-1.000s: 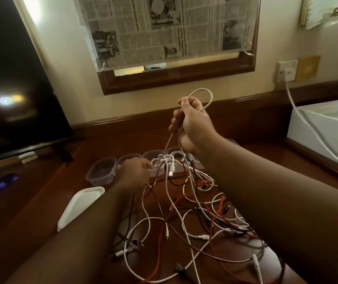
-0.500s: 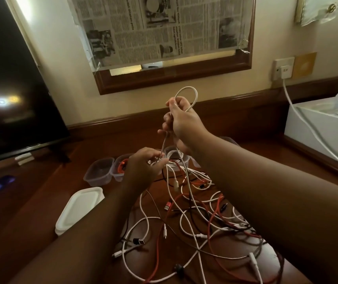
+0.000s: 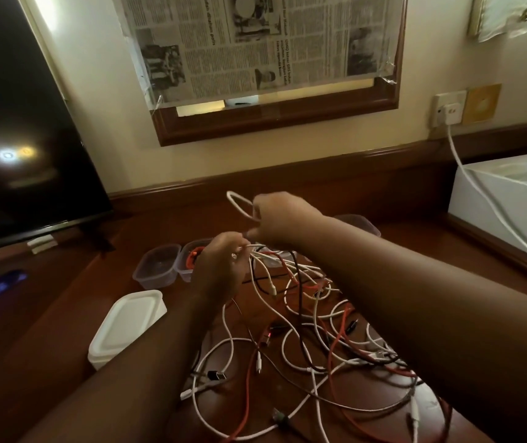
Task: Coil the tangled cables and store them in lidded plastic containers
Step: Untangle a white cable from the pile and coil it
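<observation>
- Right hand [image 3: 283, 219]: raised above the tangle, fingers curled round a thin white cable [image 3: 240, 206] whose loop sticks out to its left.
- Left hand [image 3: 220, 266]: just below and left of the right hand, fingertips pinching the same white cable where it runs down into the tangle.
- Tangle of white, red and black cables [image 3: 313, 340]: spread on the dark wooden desk [image 3: 48, 314], directly beneath both hands.
- Small clear plastic containers [image 3: 156, 265]: open, in a row beyond the tangle; one next to it holds an orange-red coil [image 3: 193, 255].
- White plastic lids, stacked [image 3: 128, 327]: left of the tangle.
- Risk, as judged: the held cable is threaded through others; pulling upward could tighten a knot or drag the heap into the containers, and a loose grip would let the loop spring open.
</observation>
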`<act>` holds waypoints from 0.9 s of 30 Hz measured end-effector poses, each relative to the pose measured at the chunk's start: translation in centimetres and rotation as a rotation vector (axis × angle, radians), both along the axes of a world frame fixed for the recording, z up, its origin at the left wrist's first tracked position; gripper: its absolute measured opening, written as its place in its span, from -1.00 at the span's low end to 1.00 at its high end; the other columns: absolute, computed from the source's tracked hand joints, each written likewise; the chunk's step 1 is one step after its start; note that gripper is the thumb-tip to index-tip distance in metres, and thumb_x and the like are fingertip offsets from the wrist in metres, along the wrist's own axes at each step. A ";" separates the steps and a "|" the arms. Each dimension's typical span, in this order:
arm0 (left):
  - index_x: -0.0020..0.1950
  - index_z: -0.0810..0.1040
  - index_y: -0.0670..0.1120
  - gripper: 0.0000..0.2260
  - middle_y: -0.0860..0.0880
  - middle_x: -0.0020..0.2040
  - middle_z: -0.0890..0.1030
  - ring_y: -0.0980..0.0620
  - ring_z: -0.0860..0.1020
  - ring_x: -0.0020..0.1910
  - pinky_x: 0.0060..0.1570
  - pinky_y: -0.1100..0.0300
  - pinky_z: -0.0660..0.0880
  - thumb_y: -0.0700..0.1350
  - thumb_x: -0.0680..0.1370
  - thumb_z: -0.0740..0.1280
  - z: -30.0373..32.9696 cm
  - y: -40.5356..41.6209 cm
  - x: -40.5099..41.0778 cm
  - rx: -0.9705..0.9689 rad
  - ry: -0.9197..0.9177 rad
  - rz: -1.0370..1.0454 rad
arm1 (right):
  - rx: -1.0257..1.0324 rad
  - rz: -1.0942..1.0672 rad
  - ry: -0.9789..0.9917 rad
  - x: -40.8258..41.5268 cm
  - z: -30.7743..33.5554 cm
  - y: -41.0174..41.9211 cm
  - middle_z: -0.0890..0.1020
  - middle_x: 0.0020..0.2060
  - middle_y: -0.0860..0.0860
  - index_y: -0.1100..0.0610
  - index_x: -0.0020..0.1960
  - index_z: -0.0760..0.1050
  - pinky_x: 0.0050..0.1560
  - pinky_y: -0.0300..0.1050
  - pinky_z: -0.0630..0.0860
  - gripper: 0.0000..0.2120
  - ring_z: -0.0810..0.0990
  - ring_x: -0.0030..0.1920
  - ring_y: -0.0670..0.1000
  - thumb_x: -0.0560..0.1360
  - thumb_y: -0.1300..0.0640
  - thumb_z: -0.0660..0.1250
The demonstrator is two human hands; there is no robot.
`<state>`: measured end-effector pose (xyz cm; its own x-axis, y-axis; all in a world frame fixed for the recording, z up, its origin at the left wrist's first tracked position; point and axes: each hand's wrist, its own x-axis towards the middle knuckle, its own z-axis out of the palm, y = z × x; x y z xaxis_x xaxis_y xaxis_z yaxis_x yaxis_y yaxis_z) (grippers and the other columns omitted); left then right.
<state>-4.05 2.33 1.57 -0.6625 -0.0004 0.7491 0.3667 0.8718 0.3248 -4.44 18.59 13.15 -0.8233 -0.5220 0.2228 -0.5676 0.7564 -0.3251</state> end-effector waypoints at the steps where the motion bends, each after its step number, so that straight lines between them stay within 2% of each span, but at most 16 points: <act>1: 0.03 0.66 -0.17 -0.91 -0.12 0.10 0.62 0.01 0.60 0.01 -0.04 0.40 0.43 -0.23 0.53 0.42 0.1 -0.1 0.0 -0.004 0.004 0.000 | 0.123 -0.021 -0.020 -0.2 -0.5 0.0 0.53 -0.20 -0.03 0.14 0.02 0.48 -0.25 -0.22 0.46 -0.78 0.51 -0.22 -0.07 0.54 0.00 0.38; 3: 0.03 0.63 -0.16 -0.92 -0.07 0.19 0.52 0.10 0.54 0.01 -0.06 0.46 0.43 -0.20 0.55 0.40 0.2 -0.2 0.1 0.039 -0.015 0.001 | 0.263 -0.033 -0.025 -0.7 -1.5 -0.2 0.53 -0.26 -0.01 0.14 -0.13 0.46 -0.24 -0.20 0.47 -0.79 0.52 -0.25 -0.04 0.55 0.02 0.37; 5: -0.02 0.61 -0.15 -0.95 -0.07 0.15 0.49 0.18 0.50 -0.07 -0.16 0.50 0.44 -0.22 0.53 0.42 0.0 0.1 0.2 0.052 -0.003 -0.001 | 0.274 -0.021 0.023 -1.1 -1.9 -0.3 0.53 -0.28 -0.01 0.09 -0.21 0.43 -0.27 -0.19 0.45 -0.78 0.52 -0.26 -0.04 0.57 0.06 0.35; 6: -0.05 0.60 -0.15 -0.94 -0.09 0.10 0.52 0.17 0.50 -0.10 -0.20 0.49 0.44 -0.23 0.51 0.44 -0.1 0.3 0.2 0.033 0.001 -0.004 | 0.248 -0.012 0.039 -1.1 -1.9 -0.3 0.53 -0.27 -0.01 0.08 -0.21 0.43 -0.29 -0.20 0.43 -0.78 0.52 -0.26 -0.04 0.58 0.06 0.33; 8: -0.08 0.60 -0.17 -0.90 -0.11 0.02 0.57 0.11 0.54 -0.12 -0.23 0.45 0.44 -0.25 0.47 0.49 -0.4 0.6 0.3 0.020 0.025 -0.019 | 0.169 0.009 0.046 -1.0 -1.7 -0.6 0.54 -0.22 -0.02 0.07 -0.09 0.48 -0.30 -0.21 0.40 -0.86 0.51 -0.23 -0.05 0.61 0.04 0.28; 9: -0.09 0.61 -0.18 -0.89 -0.11 0.00 0.58 0.09 0.55 -0.12 -0.21 0.42 0.46 -0.27 0.45 0.50 -0.5 0.7 0.3 0.052 0.038 -0.025 | 0.123 0.017 0.047 -0.9 -1.7 -0.8 0.54 -0.21 -0.02 0.06 -0.03 0.49 -0.28 -0.20 0.40 -0.87 0.50 -0.21 -0.05 0.62 0.03 0.25; 11: -0.09 0.63 -0.19 -0.90 -0.13 0.00 0.59 0.03 0.58 -0.12 -0.22 0.32 0.53 -0.29 0.45 0.50 -0.5 0.7 0.1 0.160 0.049 -0.035 | 0.009 0.021 0.054 -0.8 -1.8 -1.3 0.52 -0.21 -0.02 0.03 -0.06 0.44 -0.24 -0.17 0.41 -0.84 0.49 -0.19 -0.02 0.64 0.00 0.19; 13: -0.08 0.64 -0.20 -0.92 -0.15 0.03 0.59 0.00 0.60 -0.10 -0.22 0.35 0.53 -0.30 0.45 0.48 -0.3 0.9 0.0 0.225 0.040 -0.042 | -0.152 0.021 0.010 -0.7 -1.8 -1.6 0.52 -0.25 -0.02 0.00 -0.17 0.38 -0.27 -0.17 0.40 -0.76 0.49 -0.23 -0.02 0.66 0.00 0.15; 15: -0.07 0.65 -0.20 -0.91 -0.15 0.07 0.57 0.00 0.59 -0.07 -0.20 0.42 0.51 -0.31 0.45 0.48 -0.1 1.1 -0.1 0.238 0.043 -0.049 | -0.319 0.025 -0.048 -0.4 -1.8 -1.7 0.53 -0.26 0.00 0.00 -0.20 0.38 -0.31 -0.18 0.39 -0.73 0.49 -0.26 -0.03 0.67 0.03 0.13; 18: -0.11 0.63 -0.10 -0.86 -0.11 0.11 0.50 -0.03 0.56 -0.01 -0.17 0.34 0.51 -0.29 0.43 0.51 0.3 1.4 0.1 0.287 0.044 -0.035 | -0.548 0.029 -0.095 0.1 -1.4 -1.5 0.52 -0.29 0.02 0.05 -0.18 0.41 -0.31 -0.18 0.39 -0.72 0.45 -0.30 -0.03 0.68 0.05 0.13; 21: -0.13 0.68 -0.17 -0.90 -0.13 0.07 0.49 -0.09 0.48 0.06 -0.10 0.18 0.47 -0.24 0.39 0.54 0.6 1.3 -0.3 0.235 0.052 0.064 | -0.668 0.037 -0.104 0.8 -1.1 -1.4 0.49 -0.34 0.02 0.05 -0.19 0.40 -0.29 -0.12 0.43 -0.72 0.45 -0.33 -0.02 0.68 0.06 0.13; 23: -0.11 0.69 -0.19 -0.89 -0.05 0.01 0.47 -0.04 0.44 0.04 -0.11 0.28 0.39 -0.21 0.41 0.54 0.9 1.2 -0.4 0.183 0.033 0.086 | -0.778 0.041 -0.136 1.1 -0.9 -1.4 0.55 -0.28 0.07 0.09 -0.12 0.46 -0.18 -0.02 0.53 -0.74 0.52 -0.27 0.05 0.68 0.05 0.13; 27: -0.07 0.67 -0.16 -0.87 -0.01 -0.09 0.53 0.04 0.45 -0.05 -0.20 0.36 0.35 -0.18 0.43 0.54 1.2 1.6 -0.2 0.085 0.042 0.070 | -1.030 0.034 -0.223 1.3 -0.5 -1.2 0.66 -0.15 0.08 0.10 -0.06 0.54 0.00 -0.03 0.57 -0.73 0.64 -0.08 0.04 0.68 0.03 0.14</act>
